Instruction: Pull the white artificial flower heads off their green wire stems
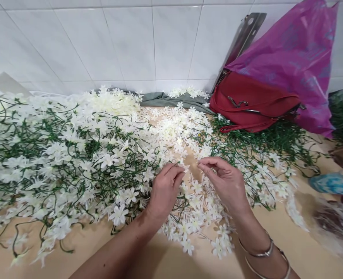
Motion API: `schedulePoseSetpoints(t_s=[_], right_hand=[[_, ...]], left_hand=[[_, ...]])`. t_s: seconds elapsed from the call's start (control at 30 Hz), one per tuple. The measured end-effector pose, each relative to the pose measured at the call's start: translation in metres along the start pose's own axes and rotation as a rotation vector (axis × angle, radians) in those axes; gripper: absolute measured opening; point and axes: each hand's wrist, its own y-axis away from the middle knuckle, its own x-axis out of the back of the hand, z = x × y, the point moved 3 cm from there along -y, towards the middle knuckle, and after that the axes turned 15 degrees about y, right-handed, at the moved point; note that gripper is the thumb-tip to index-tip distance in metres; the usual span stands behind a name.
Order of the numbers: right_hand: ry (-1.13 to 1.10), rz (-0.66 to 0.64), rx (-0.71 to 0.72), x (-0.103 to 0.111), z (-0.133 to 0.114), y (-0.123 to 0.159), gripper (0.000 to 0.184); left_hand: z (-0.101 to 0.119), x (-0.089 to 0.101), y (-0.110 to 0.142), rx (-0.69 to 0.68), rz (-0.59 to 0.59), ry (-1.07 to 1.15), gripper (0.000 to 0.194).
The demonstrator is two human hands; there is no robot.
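Observation:
My left hand (165, 190) hovers over a heap of loose white artificial flowers (194, 209), its fingers pinched on a small white flower at about the table's middle. My right hand (225, 180) is just to its right, thumb and forefinger pinched on a small white piece I can barely make out. The two pinches sit a few centimetres apart. A big pile of white flowers on green wire stems (58, 155) covers the table to the left. Bare green stems (261, 143) lie to the right.
A red handbag (252, 102) leans at the back right under a purple plastic bag (299, 58). A grey-green cloth (165, 100) lies against the white tiled wall. Clear plastic bags (331, 221) and a blue item (332, 183) sit at the right edge.

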Motion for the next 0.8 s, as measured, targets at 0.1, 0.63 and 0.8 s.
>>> schedulePoseSetpoints(t_s=[0.1, 0.63, 0.8], right_hand=[[-0.002, -0.001, 0.044, -0.001, -0.003, 0.0, 0.006], [-0.154, -0.001, -0.028, -0.013, -0.018, 0.01, 0.003], [-0.18, -0.043, -0.144, -0.021, -0.019, 0.012, 0.019]], left_hand=[[0.002, 0.007, 0.0, 0.11, 0.124, 0.238, 0.012], [-0.008, 0.003, -0.004, 0.549, 0.23, 0.819, 0.036], [-0.004, 0.003, -0.003, 0.548, 0.237, 0.752, 0.037]])
